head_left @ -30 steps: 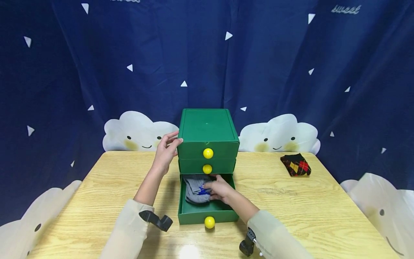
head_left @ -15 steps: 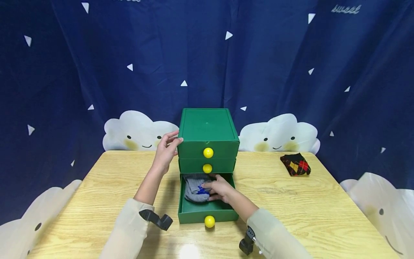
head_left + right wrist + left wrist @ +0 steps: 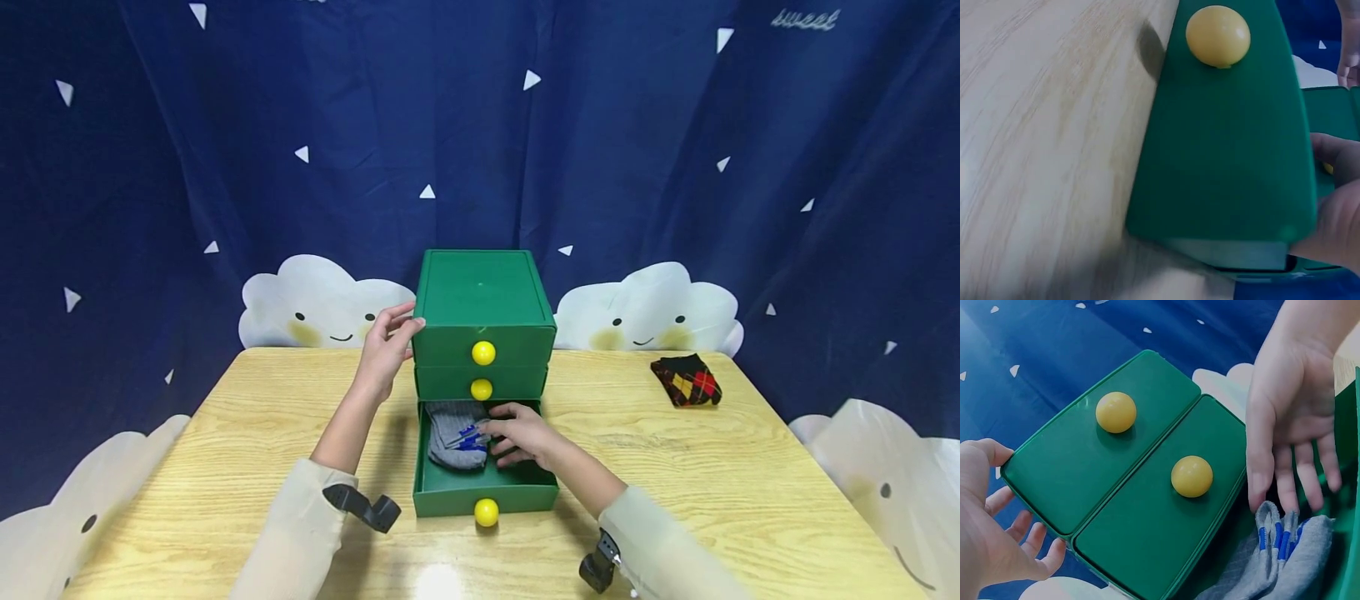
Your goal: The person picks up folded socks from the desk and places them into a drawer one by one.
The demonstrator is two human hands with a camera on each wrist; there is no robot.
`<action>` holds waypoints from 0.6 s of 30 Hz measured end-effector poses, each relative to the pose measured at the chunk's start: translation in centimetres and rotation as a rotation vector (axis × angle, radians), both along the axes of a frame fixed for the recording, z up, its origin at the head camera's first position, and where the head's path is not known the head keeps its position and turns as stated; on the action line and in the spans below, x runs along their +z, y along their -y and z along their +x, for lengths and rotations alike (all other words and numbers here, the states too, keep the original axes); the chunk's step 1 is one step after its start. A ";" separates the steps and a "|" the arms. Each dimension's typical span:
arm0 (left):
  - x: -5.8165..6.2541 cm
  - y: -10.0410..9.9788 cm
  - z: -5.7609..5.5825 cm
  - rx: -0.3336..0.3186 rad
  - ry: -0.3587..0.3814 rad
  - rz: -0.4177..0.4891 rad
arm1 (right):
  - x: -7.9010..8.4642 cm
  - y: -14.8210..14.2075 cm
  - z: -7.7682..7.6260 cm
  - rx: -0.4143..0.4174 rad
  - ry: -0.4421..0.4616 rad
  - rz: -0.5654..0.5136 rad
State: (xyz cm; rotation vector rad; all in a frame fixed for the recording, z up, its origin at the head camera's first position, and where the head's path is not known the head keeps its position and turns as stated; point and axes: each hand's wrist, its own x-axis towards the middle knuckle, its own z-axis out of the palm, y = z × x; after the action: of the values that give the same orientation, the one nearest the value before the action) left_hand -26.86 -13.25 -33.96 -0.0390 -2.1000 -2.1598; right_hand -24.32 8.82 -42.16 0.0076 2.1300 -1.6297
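Note:
A green drawer cabinet (image 3: pixel 480 287) with yellow knobs stands on the table, its bottom drawer (image 3: pixel 442 503) pulled out. Inside that drawer, toward its left, lies a folded grey sock (image 3: pixel 452 450) with blue marks. My right hand (image 3: pixel 525 435) is over the drawer just right of the sock. In the left wrist view its fingers (image 3: pixel 1305 469) hang straight down, the tips close to the sock's top fold; whether they touch cannot be told. My left hand (image 3: pixel 382 354) rests against the cabinet's upper left front corner, thumb at the front edge, fingers along the side.
A folded black sock (image 3: pixel 686 381) with red and yellow diamonds lies at the table's back right. Above the pulled-out drawer, two drawers with yellow knobs (image 3: pixel 483 353) are closed. A blue curtain (image 3: pixel 480 125) hangs behind the wooden table (image 3: pixel 285 417).
My right hand has drawn back slightly to the right, its fingers loosening away from the grey sock, which stays in the drawer. My left hand has not moved.

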 end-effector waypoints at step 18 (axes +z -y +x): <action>0.1 -0.1 0.1 -0.005 0.006 -0.014 | 5.2 -9.3 0.4 0.038 -0.128 0.045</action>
State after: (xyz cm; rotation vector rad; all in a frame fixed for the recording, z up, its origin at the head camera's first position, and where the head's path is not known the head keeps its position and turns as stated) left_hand -26.77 -13.17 -33.89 -0.0394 -2.1207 -2.1509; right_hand -23.95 18.16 -36.91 -0.1254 2.2475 -1.5987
